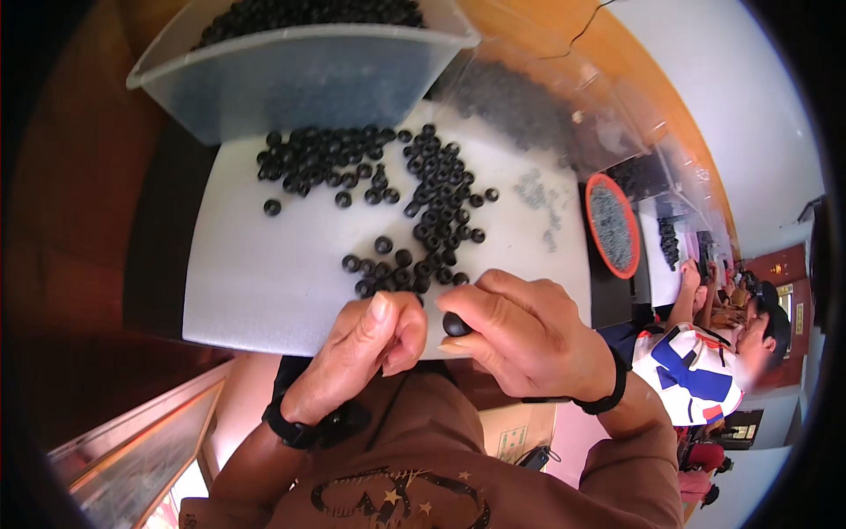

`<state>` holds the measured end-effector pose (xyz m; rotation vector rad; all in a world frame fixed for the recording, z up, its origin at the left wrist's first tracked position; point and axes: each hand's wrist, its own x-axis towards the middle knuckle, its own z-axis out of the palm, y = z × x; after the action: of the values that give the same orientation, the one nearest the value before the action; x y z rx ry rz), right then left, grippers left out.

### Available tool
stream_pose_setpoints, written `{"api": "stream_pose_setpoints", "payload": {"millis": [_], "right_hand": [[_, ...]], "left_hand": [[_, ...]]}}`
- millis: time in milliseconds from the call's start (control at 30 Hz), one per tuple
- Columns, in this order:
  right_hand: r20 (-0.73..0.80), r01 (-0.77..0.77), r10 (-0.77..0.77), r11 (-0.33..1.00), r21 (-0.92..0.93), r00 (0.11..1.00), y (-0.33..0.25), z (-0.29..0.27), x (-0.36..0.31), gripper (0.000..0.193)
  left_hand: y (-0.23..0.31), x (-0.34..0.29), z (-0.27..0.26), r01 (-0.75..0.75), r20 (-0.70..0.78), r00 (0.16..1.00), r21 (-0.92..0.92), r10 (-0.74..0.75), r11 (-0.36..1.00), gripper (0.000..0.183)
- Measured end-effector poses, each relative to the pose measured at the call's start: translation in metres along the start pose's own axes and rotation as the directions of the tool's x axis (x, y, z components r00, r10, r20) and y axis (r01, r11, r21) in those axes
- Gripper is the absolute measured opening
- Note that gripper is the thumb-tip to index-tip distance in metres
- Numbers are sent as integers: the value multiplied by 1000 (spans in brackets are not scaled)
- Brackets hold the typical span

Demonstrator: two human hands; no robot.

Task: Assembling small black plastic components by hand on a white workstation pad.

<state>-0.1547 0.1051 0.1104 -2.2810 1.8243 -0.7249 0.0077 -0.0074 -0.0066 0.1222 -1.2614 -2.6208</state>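
My right hand (538, 339) pinches a small, round black cap-like piece (456, 324) between thumb and forefinger, just past the near edge of a white board (256, 300). Close beside it, my left hand (374, 335) is closed with the thumb uppermost; whatever its curled fingers hold is hidden. Right behind both hands lies a loose cluster of the same black pieces (403, 275), many showing a hole in the middle. The cluster runs back into a larger pile of black pieces (322, 157).
A translucent bin (304, 79) of black pieces stands at the back left. Behind right is a clear bin (608, 123) with dark contents. Tiny pale grey pieces (539, 201) lie on the board. An orange basin (592, 242) holds grey bits. Co-workers (696, 370) sit along the right.
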Motion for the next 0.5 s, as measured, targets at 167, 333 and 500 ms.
{"api": "stream_pose_setpoints", "payload": {"millis": [167, 333, 500], "right_hand": [[-4, -167, 175, 934, -317, 985, 0, -34, -12, 32], [-316, -589, 589, 801, 106, 744, 84, -111, 13, 26], [-453, -522, 595, 802, 289, 663, 141, -131, 16, 33]], "left_hand": [[-8, 1, 1, -90, 11, 996, 121, 89, 989, 56], [-4, 0, 3, -85, -25, 996, 140, 90, 986, 52], [-6, 3, 7, -85, -5, 996, 142, 86, 986, 51]]}}
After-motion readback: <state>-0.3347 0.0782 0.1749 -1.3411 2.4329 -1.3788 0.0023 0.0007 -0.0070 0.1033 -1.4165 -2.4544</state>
